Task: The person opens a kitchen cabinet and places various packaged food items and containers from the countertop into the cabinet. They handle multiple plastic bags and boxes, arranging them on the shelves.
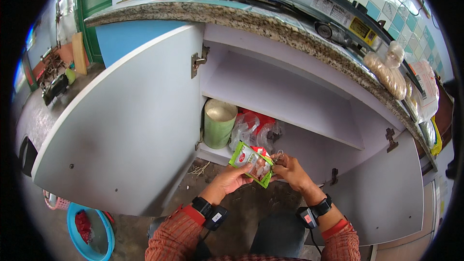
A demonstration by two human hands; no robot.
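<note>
My left hand [232,178] grips the lower left side of a small green-edged food packet [254,163], thumb on its front. The packet is tilted, with a picture and a red mark on its face. My right hand [288,170] is closed at the packet's right edge, its fingertips pinched together there. A thin looped thing [278,154] shows at those fingertips; its kind is unclear. Behind the packet's top peeks something red and white [261,151]. Both hands are in front of an open low cabinet [290,96].
The cabinet's left door [125,121] and right door [382,193] both stand open. Inside are a green cylindrical container [218,128] and clear and red plastic bags [245,124]. A granite counter [232,17] juts out above. A blue basin [72,227] sits on the floor at lower left.
</note>
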